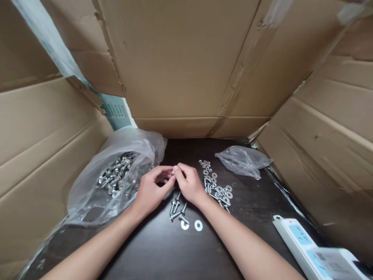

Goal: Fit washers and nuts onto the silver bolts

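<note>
- Your left hand and right hand: grip closed, pinching a small metal part between the fingertips.
- Bolts: on the surface, nearer you.
- Plastic bag: left.

No text, brand or number is legible. The blue-green panel behind the cardboard bears rows of small dark characters, too small to read; the pale label by the power strip carries print too blurred to make out.

Soft, dimmish light w/ glare on tabletop, edges stretched, slight blur overall.
</note>
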A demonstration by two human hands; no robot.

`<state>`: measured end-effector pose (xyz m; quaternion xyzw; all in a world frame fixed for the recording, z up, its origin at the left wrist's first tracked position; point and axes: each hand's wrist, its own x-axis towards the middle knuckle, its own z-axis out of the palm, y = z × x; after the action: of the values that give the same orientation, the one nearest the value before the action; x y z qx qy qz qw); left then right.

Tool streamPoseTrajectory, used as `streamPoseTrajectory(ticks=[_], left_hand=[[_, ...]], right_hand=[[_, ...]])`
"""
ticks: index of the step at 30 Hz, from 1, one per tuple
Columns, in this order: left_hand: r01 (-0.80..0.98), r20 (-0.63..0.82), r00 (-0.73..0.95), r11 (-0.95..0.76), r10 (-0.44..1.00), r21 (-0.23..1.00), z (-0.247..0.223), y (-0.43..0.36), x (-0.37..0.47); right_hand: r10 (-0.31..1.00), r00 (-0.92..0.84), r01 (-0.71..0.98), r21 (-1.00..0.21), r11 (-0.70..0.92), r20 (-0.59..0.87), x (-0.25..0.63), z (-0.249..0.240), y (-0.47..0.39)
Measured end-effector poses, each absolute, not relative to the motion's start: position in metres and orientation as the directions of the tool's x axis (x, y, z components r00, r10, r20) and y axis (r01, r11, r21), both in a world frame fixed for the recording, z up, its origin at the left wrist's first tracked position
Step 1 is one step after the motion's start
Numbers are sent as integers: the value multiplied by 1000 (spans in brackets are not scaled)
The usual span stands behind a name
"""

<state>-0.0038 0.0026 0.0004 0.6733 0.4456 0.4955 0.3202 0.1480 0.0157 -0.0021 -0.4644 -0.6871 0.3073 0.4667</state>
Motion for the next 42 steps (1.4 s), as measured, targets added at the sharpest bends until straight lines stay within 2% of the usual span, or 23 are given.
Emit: streamPoseTrajectory(ticks=[11, 16, 19, 23, 27, 31, 37, 42], left_hand=[[286, 377, 103, -391, 920, 875, 1, 6, -5], [236, 270, 136, -296, 953, 926, 1, 9, -4], [226, 212, 137, -239, 968, 944, 1, 8, -2], [240, 151, 175, -191, 973, 952, 1, 6, -2], [273, 120, 233, -184, 965, 944, 1, 5, -4], [270, 117, 248, -184, 962, 945, 0, 6, -4], [259, 113, 271, -186, 956, 948, -1, 6, -4], [251, 102, 281, -175, 954, 952, -1, 6, -4]], right_hand=[[941, -122, 322, -884, 338, 315, 145, -1, 19], [927, 9, 538, -784, 311, 375, 141, 14, 13], [921, 68, 668, -703, 243, 384, 150, 34, 15], [959, 135, 803, -595, 43, 250, 182, 55, 31], [963, 209, 788, -613, -61, 172, 218, 58, 48], [973, 209, 752, -652, -99, 93, 242, 51, 57], [991, 117, 714, -688, -130, -66, 254, 41, 60], [992, 70, 679, -723, -127, -109, 258, 35, 61]])
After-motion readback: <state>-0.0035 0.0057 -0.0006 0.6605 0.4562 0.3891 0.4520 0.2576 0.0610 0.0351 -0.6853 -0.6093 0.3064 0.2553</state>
